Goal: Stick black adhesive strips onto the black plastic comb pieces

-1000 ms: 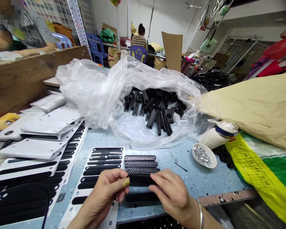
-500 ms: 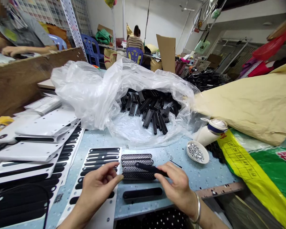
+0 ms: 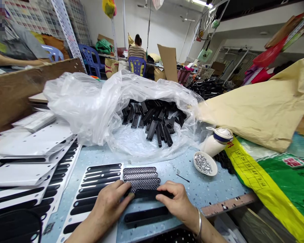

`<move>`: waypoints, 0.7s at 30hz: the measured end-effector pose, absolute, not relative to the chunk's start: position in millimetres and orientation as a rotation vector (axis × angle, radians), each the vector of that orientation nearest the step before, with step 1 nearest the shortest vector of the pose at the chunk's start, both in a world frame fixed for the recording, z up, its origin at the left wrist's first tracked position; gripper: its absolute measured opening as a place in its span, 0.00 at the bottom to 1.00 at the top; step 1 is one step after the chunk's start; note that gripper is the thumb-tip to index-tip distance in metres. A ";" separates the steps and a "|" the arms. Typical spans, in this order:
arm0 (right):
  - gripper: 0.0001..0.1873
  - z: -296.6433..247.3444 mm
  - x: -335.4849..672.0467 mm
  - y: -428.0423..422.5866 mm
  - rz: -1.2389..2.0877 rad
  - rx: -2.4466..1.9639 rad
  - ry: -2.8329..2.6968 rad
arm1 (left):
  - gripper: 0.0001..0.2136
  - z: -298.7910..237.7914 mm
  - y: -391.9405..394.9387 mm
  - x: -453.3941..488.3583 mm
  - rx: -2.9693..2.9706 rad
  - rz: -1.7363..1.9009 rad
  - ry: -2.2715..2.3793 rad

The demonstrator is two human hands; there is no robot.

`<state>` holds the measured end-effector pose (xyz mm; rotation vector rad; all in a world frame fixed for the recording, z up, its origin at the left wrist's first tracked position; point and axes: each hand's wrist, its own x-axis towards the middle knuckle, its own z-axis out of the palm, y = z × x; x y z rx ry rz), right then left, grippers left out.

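A long black strip (image 3: 147, 194) lies level between my hands. My left hand (image 3: 111, 199) closes its thumb and fingers at the strip's left end. At the other end my right hand (image 3: 178, 204) pinches it between thumb and fingers. Just behind it are several black bars with a crisscross textured top (image 3: 141, 176), side by side in a row. One smooth black bar (image 3: 146, 216) rests in front, near the table edge. Partly under my left arm is a white sheet (image 3: 118, 166) bearing black adhesive strips (image 3: 101, 175).
A clear plastic bag (image 3: 86, 111) opens toward me with many black bars (image 3: 152, 118) inside. To the right stand a bowl of small silvery pieces (image 3: 204, 163) and a tilted white bottle (image 3: 214, 143). White sheets (image 3: 38, 141) pile up at left. Two people sit beyond.
My right hand has lowered the black strip toward me, off the textured bars. My left hand has moved right and closed on its other end. The view has shifted slightly.
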<state>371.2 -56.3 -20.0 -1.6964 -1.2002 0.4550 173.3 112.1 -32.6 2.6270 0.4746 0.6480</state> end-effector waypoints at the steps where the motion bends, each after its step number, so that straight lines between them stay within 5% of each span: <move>1: 0.06 -19.7 372.9 -54.0 0.447 -1.696 -1.208 | 0.07 -31.7 113.3 174.8 2.609 0.650 0.477; 9: 0.04 -16.1 390.1 -54.0 0.382 -1.650 -1.244 | 0.04 -17.3 113.3 172.7 2.417 0.496 0.742; 21: 0.05 -11.5 382.3 -57.8 0.331 -1.631 -1.449 | 0.15 -11.1 104.9 165.3 2.056 0.328 0.733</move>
